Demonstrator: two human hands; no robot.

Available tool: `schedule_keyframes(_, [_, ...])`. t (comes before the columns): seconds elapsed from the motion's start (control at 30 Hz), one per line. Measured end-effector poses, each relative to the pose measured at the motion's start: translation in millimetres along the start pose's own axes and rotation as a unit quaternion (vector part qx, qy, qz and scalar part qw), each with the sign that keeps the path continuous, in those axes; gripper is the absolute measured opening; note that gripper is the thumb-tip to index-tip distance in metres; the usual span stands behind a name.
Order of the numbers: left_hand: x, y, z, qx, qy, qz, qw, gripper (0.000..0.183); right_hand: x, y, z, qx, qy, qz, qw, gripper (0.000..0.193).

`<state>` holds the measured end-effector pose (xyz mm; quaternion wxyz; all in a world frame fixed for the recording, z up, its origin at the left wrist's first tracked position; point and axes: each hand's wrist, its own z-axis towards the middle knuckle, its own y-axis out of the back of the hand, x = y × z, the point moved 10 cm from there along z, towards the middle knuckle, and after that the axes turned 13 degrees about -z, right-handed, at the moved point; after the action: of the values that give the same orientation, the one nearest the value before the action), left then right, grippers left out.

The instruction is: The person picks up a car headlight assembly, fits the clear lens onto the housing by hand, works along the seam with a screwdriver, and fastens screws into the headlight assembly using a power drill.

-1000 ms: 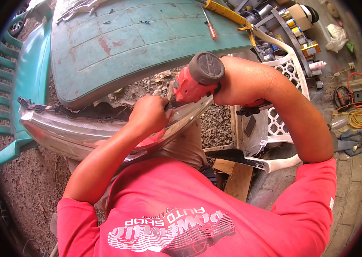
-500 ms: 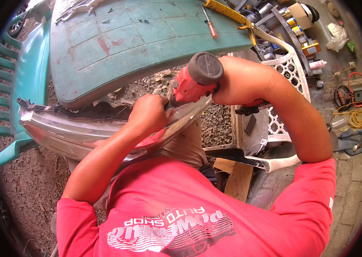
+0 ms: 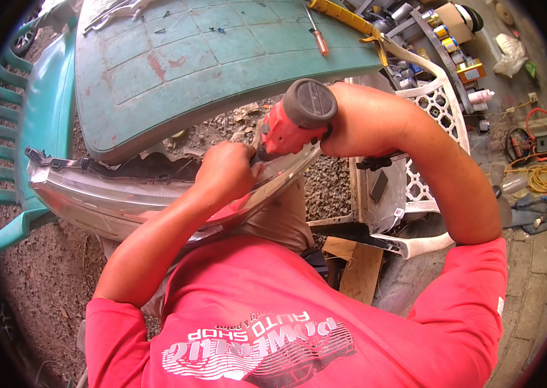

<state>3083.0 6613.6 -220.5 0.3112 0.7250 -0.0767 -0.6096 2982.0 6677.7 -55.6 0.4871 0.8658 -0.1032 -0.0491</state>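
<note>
A car headlight (image 3: 102, 187) with a clear lens and a black back edge lies across my lap, against the near side of the table. My right hand (image 3: 361, 121) is wrapped round the handle of a red and black cordless drill (image 3: 287, 126), whose front end points down and left at the headlight. Beside the drill's nose my left hand (image 3: 225, 171) is closed, resting over the headlight's back edge. What its fingers pinch is hidden, as is the drill's tip.
On the green plastic table (image 3: 176, 84) lie a screwdriver (image 3: 320, 40), a yellow tool (image 3: 341, 18) and a few small screws (image 3: 217, 29). A green chair (image 3: 43, 123) stands left, a white chair (image 3: 438, 110) right. Cans fill a rack (image 3: 441, 58); a yellow cord (image 3: 544, 179) lies coiled.
</note>
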Motion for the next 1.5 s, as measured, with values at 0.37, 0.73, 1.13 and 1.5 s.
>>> schedule_keyframes(0.37, [-0.8, -0.5, 1.0, 0.004, 0.008, -0.005, 1.0, 0.033, -5.1, -5.4, 0.2, -0.006, -0.007, -0.008, 1.0, 0.049])
schedule_keyframes(0.73, [-2.3, 0.5, 0.3, -0.001, 0.004, -0.006, 1.0, 0.033, -2.4, -5.7, -0.2, -0.016, -0.004, -0.021, 1.0, 0.045])
schedule_keyframes(1.13, [-3.1, -1.1, 1.8, 0.026, 0.016, 0.003, 1.0, 0.032, -3.1, -8.2, 2.4, 0.001, -0.013, -0.017, 1.0, 0.046])
schedule_keyframes(1.5, [-2.3, -0.7, 1.2, 0.028, 0.02, 0.005, 0.999, 0.031, -0.3, -5.9, 4.1, 0.003, -0.026, -0.029, 0.999, 0.049])
